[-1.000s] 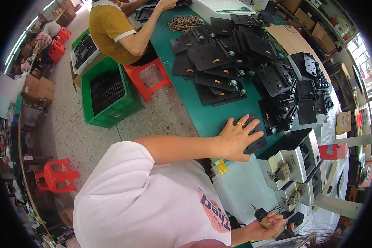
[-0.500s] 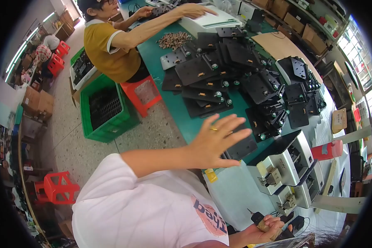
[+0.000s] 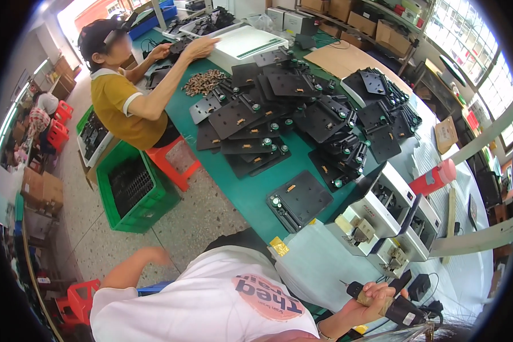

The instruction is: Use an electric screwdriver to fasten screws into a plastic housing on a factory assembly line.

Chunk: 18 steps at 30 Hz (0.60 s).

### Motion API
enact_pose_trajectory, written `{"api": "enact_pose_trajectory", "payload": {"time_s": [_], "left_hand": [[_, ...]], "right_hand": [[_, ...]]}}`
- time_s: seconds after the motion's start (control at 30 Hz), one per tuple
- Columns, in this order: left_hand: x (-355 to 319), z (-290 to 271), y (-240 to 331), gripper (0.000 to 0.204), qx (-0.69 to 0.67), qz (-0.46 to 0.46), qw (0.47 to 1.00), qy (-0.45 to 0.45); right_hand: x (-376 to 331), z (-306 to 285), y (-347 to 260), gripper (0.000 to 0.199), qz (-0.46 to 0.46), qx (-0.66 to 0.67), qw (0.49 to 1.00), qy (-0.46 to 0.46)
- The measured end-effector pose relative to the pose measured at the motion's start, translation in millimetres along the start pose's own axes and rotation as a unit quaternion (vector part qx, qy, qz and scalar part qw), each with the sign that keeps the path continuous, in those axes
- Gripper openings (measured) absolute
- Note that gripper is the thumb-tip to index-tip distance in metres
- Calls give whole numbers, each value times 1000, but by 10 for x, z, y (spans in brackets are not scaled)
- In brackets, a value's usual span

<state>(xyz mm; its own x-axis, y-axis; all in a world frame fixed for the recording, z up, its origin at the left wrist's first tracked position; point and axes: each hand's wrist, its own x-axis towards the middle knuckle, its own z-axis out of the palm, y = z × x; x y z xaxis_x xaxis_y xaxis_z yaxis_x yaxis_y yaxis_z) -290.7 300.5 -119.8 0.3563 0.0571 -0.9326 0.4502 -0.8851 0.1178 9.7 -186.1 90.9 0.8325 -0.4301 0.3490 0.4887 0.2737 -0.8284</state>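
My right hand (image 3: pixel 376 297) is wrapped round an electric screwdriver (image 3: pixel 402 310), a dark tool with tan wrapping and a thin bit pointing left. It is held at the lower right, in front of two silver-and-black box-shaped machines (image 3: pixel 376 208). My left hand (image 3: pixel 161 256) is off the table at lower left, smeared by motion over the floor, so its fingers cannot be read. A single black plate (image 3: pixel 302 196) with rods and a round greenish fitting along one side lies flat on the green table (image 3: pixel 242 199) near its front edge.
Many similar black plates (image 3: pixel 268 114) are heaped beyond the single one. Small brownish parts (image 3: pixel 204 83) lie by a seated co-worker (image 3: pixel 122 102), whose hands are at dark parts. A red bottle (image 3: pixel 433 178) stands right. Left are a green crate (image 3: pixel 137 188) and red stools (image 3: pixel 179 162).
My left hand has swung from above the near black plate, fingers spread, down to my left side. The view has shifted, uncovering that plate. The co-worker's outstretched arm has drawn back. The screwdriver stays gripped.
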Motion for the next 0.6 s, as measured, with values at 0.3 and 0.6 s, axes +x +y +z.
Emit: {"api": "enact_pose_trajectory", "payload": {"time_s": [0.3, 0.6], "left_hand": [[-1274, -3683, 2066, 73, -13, 362, 664, 654], [-838, -5271, 2963, 117, 81, 195, 798, 564]], "right_hand": [[-96, 214, -139, 57, 0, 10, 999, 41], [-250, 292, -280, 57, -14, -3, 998, 59]]}}
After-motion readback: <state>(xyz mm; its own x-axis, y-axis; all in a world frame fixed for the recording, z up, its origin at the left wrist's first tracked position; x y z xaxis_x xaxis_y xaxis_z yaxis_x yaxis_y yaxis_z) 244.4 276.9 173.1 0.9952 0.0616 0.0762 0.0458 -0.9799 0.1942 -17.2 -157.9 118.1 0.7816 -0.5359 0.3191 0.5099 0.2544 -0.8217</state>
